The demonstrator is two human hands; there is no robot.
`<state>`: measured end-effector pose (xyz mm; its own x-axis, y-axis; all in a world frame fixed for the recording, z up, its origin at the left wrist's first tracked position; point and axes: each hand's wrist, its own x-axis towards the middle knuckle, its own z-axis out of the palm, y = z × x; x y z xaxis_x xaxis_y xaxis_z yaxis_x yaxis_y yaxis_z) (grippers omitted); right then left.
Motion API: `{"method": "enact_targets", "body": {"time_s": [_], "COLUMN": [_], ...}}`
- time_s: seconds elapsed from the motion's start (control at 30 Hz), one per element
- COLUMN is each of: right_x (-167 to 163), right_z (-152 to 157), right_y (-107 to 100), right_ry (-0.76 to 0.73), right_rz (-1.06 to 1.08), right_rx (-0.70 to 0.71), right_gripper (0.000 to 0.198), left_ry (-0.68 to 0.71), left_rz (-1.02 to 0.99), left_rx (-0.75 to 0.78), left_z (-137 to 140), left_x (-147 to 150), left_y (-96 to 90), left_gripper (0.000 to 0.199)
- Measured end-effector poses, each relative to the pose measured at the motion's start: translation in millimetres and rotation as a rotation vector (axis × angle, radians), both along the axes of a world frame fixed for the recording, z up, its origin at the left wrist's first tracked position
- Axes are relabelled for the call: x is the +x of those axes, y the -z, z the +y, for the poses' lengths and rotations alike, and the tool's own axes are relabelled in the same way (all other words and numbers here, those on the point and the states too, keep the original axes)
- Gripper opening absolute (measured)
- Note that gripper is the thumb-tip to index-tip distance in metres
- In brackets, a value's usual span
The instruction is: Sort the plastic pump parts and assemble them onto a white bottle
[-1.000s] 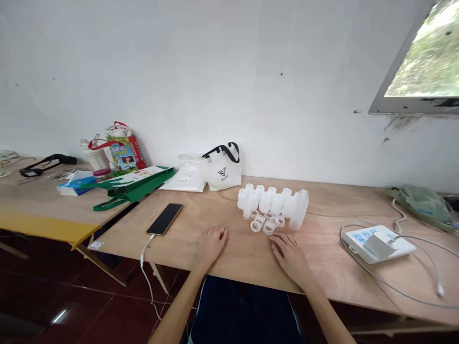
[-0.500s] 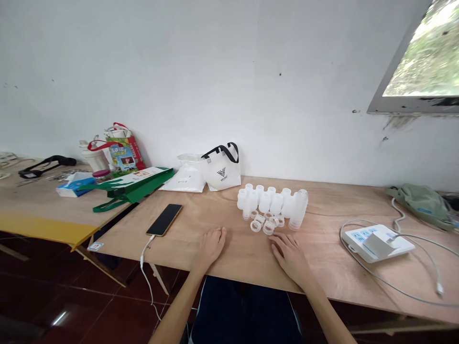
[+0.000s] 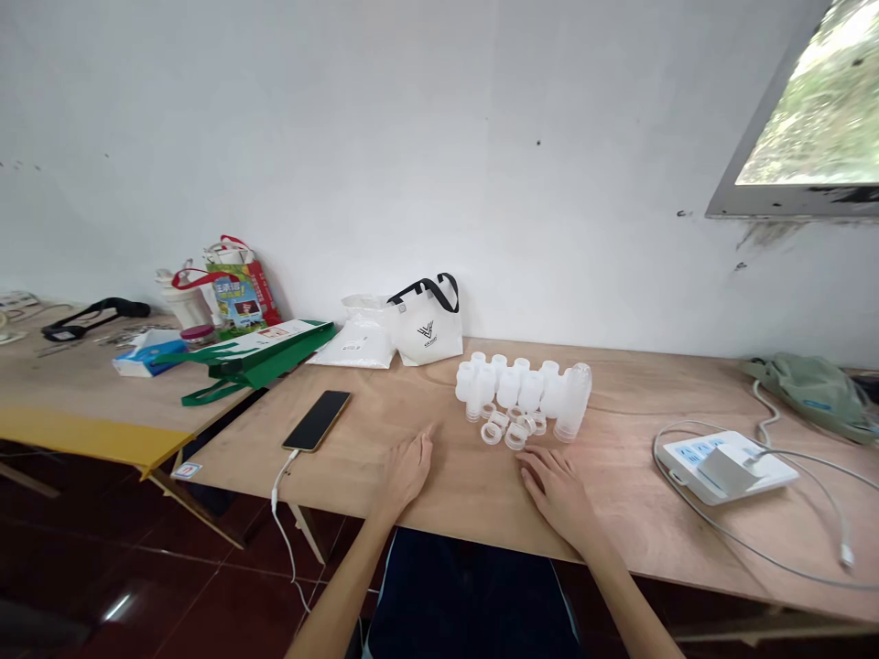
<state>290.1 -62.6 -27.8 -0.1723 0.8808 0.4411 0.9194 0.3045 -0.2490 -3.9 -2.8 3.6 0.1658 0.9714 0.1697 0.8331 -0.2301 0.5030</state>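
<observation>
My left hand [image 3: 406, 469] rests on the wooden table [image 3: 453, 485] with its fingers stretched out and holding nothing. Flat near the front edge, my right hand [image 3: 555, 485] has its fingers apart, the tips just short of several clear plastic rings [image 3: 516, 436]. Behind those rings stands a cluster of translucent white plastic bottles [image 3: 508, 388]. A taller clear tube-like bottle [image 3: 574, 403] leans slightly at the cluster's right end. Neither hand touches the bottles.
A phone [image 3: 317, 421] on a white cable lies to the left. Against the wall are a white plastic package [image 3: 355, 339] and a white bag [image 3: 429, 331]. A green bag [image 3: 267, 357] spans the gap between tables. A power strip [image 3: 726, 465] with cables sits right, near a green cloth [image 3: 814, 392].
The fingertips of my left hand have lifted or stretched slightly forward. My right hand stays in place. The view has shifted very slightly; the bottles and rings look unmoved.
</observation>
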Motion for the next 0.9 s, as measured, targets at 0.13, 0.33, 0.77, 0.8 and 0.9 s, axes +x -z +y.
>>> {"method": "enact_targets", "body": {"time_s": [0.13, 0.33, 0.77, 0.8, 0.9], "right_x": [0.3, 0.4, -1.8, -1.7, -1.3], "right_z": [0.1, 0.0, -0.4, -0.4, -1.0], "right_y": [1.0, 1.2, -5.5, -5.2, -3.5], "right_ry": [0.003, 0.003, 0.016, 0.019, 0.004], "right_rz": [-0.004, -0.001, 0.096, 0.091, 0.067], "right_rx": [0.012, 0.016, -0.006, 0.000, 0.007], "right_gripper": [0.030, 0.031, 0.029, 0.030, 0.033], "left_ry": [-0.020, 0.132, -0.038, -0.027, 0.014], "left_rz": [0.037, -0.035, -0.151, -0.178, -0.292], "left_rx": [-0.005, 0.043, 0.032, 0.007, -0.045], "left_z": [0.8, 1.3, 5.6, 4.1, 1.1], "left_x": [3.0, 1.8, -0.7, -0.4, -0.4], "left_y": [-1.5, 2.5, 6.1, 4.4, 1.2], "left_gripper": [0.052, 0.045, 0.059, 0.062, 0.069]}}
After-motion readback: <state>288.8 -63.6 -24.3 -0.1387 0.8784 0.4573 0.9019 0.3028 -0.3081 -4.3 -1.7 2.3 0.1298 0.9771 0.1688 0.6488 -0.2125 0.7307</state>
